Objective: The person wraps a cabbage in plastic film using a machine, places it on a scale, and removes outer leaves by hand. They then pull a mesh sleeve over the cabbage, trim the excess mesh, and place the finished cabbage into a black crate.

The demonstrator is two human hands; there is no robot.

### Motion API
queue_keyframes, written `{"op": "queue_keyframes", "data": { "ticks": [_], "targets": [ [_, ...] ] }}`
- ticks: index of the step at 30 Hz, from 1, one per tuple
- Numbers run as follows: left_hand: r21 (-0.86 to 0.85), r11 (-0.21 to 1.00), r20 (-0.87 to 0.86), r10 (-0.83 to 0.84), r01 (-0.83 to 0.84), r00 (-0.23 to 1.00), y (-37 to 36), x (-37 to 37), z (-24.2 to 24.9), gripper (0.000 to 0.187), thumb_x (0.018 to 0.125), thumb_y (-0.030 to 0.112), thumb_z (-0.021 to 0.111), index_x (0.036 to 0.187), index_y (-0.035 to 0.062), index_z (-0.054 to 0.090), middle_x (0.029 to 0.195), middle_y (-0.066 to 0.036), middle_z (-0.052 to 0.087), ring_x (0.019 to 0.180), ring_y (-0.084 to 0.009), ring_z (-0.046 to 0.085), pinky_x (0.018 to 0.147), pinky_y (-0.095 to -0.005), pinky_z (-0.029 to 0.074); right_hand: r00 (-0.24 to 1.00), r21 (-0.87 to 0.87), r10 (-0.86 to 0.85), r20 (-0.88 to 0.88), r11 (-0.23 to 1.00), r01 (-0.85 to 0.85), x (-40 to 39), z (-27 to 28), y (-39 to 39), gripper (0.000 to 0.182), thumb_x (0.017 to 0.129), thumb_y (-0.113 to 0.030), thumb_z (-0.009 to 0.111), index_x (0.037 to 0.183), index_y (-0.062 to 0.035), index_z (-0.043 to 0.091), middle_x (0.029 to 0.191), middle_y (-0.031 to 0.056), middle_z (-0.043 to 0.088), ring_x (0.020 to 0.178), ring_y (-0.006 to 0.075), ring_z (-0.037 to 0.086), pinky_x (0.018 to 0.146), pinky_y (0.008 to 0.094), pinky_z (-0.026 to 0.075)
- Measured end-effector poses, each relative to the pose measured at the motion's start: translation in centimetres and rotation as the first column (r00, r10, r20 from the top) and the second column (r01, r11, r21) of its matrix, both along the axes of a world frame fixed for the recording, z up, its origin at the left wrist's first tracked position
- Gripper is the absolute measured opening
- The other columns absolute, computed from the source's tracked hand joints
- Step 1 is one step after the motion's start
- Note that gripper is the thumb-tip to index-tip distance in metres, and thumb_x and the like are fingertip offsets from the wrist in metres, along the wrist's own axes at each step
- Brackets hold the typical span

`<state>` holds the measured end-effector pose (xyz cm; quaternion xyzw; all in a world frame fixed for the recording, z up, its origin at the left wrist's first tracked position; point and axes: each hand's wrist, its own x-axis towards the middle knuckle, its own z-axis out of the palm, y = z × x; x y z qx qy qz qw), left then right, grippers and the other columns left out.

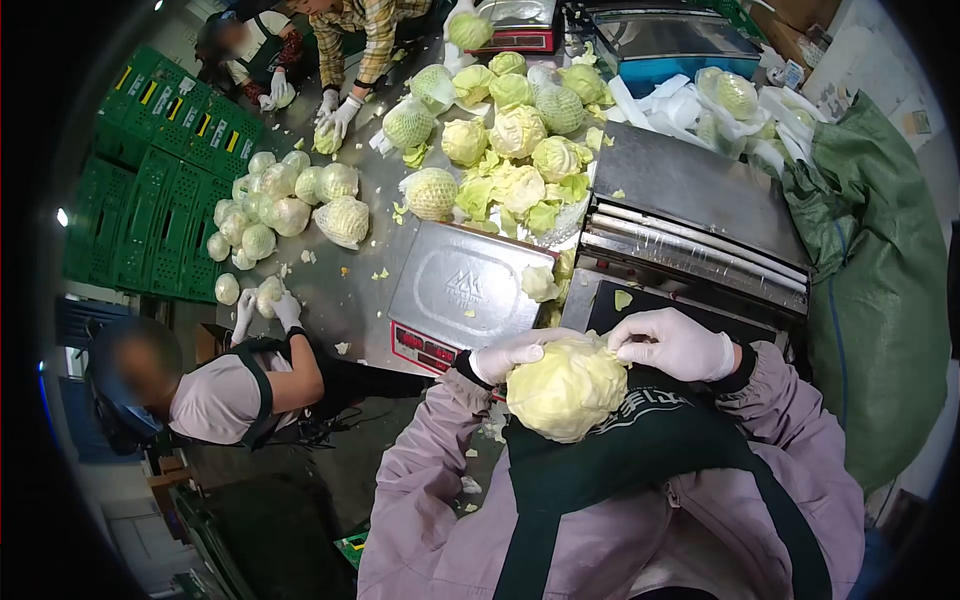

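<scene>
We've got a cabbage (pixel 567 392) gripped in left hand (pixel 508 356); right hand (pixel 675 344), fingers pinched narrow on its edge; scale (pixel 468 280) just beyond.

Cabbage (pixel 565 395) in front of the chest, between left hand (pixel 510 355) and right hand (pixel 672 343), both touching it. Just beyond left hand: scale (pixel 460 275) on the table (pixel 335 270). Past the scale, a heap of cabbages (pixel 517 130), loose leaves (pixel 482 192) at its near side; second scale (pixel 517 12) behind the heap. Right of the near scale, a wrapping machine (pixel 690 200); packing sleeves (pixel 665 98) behind it, sack (pixel 885 290) on its right. On the table's left part, a cluster of wrapped cabbages (pixel 288 212); stacked crates (pixel 150 215) farther left. Co-worker (pixel 225 395) at the near-left edge; two other people (pixel 345 45) at the far-left edge.
</scene>
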<state>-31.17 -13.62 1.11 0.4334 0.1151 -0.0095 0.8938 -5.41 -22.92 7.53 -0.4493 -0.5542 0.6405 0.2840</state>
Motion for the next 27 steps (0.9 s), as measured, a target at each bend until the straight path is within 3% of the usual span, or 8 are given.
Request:
{"op": "queue_keyframes", "data": {
  "ticks": [6, 8, 12, 18, 22, 24, 26, 27],
  "targets": [
    [-0.043, 0.999, -0.009, -0.003, 0.003, 1.000, 0.0, 0.1, 0.1, 0.099, 0.074, 0.063, 0.061, 0.140, -0.0055, 0.033, 0.138, -0.019, 0.044, 0.127, -0.0268, 0.045, 0.108, -0.0393, 0.034, 1.000, 0.027, 0.027, -0.005, 0.999, -0.027, -0.5, 0.0, 1.2, 0.019, 0.092, -0.015, 0.060, 0.102, 0.0004, 0.064, 0.093, 0.0034, 0.064, 0.086, 0.0086, 0.056, 0.079, 0.0253, 0.047],
    [-0.045, 0.999, -0.010, -0.015, 0.014, 1.000, 0.0, 0.3, 0.4, 0.100, 0.073, 0.063, 0.063, 0.139, -0.0056, 0.033, 0.138, -0.019, 0.044, 0.127, -0.0267, 0.046, 0.107, -0.0390, 0.034, 0.981, 0.062, 0.171, 0.091, 0.982, -0.177, -0.5, 0.5, 1.6, 0.022, 0.090, -0.018, 0.065, 0.102, -0.0003, 0.064, 0.089, 0.0017, 0.063, 0.083, 0.0073, 0.055, 0.076, 0.0241, 0.045],
    [-0.057, 0.998, 0.002, -0.028, 0.028, 1.000, 0.0, 0.5, 0.3, 0.102, 0.072, 0.064, 0.063, 0.139, -0.0059, 0.033, 0.138, -0.019, 0.044, 0.127, -0.0266, 0.046, 0.107, -0.0386, 0.034, 0.978, -0.074, 0.209, 0.019, 0.976, -0.207, -0.2, -0.2, 2.6, 0.025, 0.086, -0.023, 0.070, 0.098, -0.0014, 0.068, 0.080, 0.0019, 0.065, 0.074, 0.0078, 0.055, 0.074, 0.0246, 0.045],
    [-0.041, 0.999, -0.008, 0.006, -0.006, 1.000, -0.2, 0.0, -0.2, 0.101, 0.072, 0.064, 0.062, 0.139, -0.0063, 0.033, 0.138, -0.019, 0.044, 0.128, -0.0269, 0.045, 0.108, -0.0393, 0.033, 0.998, -0.009, 0.058, 0.024, 0.998, -0.058, 0.0, -1.3, 1.1, 0.021, 0.087, -0.018, 0.068, 0.096, 0.0000, 0.070, 0.078, 0.0027, 0.067, 0.074, 0.0071, 0.058, 0.072, 0.0230, 0.046],
    [-0.022, 0.997, 0.067, 0.081, -0.079, 0.995, -0.6, -0.8, -0.5, 0.098, 0.074, 0.063, 0.059, 0.139, -0.0067, 0.034, 0.139, -0.021, 0.043, 0.129, -0.0291, 0.043, 0.109, -0.0411, 0.032, 0.954, -0.133, -0.280, -0.109, 0.955, 0.265, 2.6, -1.1, 0.3, 0.013, 0.088, -0.007, 0.062, 0.090, 0.0055, 0.066, 0.072, 0.0069, 0.064, 0.066, 0.0114, 0.060, 0.069, 0.0258, 0.049],
    [-0.050, 0.991, 0.088, 0.129, -0.125, 0.988, -1.1, -1.2, -0.8, 0.098, 0.075, 0.063, 0.057, 0.139, -0.0068, 0.034, 0.139, -0.021, 0.042, 0.130, -0.0298, 0.043, 0.109, -0.0415, 0.032, 0.996, -0.167, -0.054, -0.070, 0.985, 0.042, 4.1, -1.2, 0.0, 0.014, 0.087, -0.008, 0.064, 0.095, 0.0035, 0.067, 0.079, 0.0074, 0.065, 0.072, 0.0127, 0.062, 0.072, 0.0268, 0.049],
    [-0.115, 0.982, 0.039, 0.157, -0.152, 0.987, -1.4, -1.2, -0.5, 0.099, 0.075, 0.064, 0.056, 0.140, -0.0067, 0.033, 0.139, -0.021, 0.043, 0.129, -0.0303, 0.043, 0.110, -0.0425, 0.032, 0.973, 0.487, -0.006, 0.232, 0.866, -0.111, 2.9, -2.6, -0.5, 0.020, 0.089, -0.011, 0.062, 0.106, -0.0036, 0.068, 0.099, 0.0095, 0.066, 0.092, 0.0174, 0.062, 0.082, 0.0303, 0.048],
    [-0.115, 0.983, 0.038, 0.151, -0.146, 0.988, -1.3, -0.9, -0.2, 0.099, 0.075, 0.064, 0.056, 0.140, -0.0067, 0.033, 0.139, -0.021, 0.043, 0.129, -0.0303, 0.043, 0.110, -0.0425, 0.032, 0.982, 0.415, -0.046, 0.185, 0.909, -0.036, 1.8, -2.3, -0.4, 0.021, 0.089, -0.012, 0.062, 0.107, -0.0036, 0.068, 0.098, 0.0098, 0.066, 0.091, 0.0176, 0.062, 0.082, 0.0304, 0.048]
  ]
}}
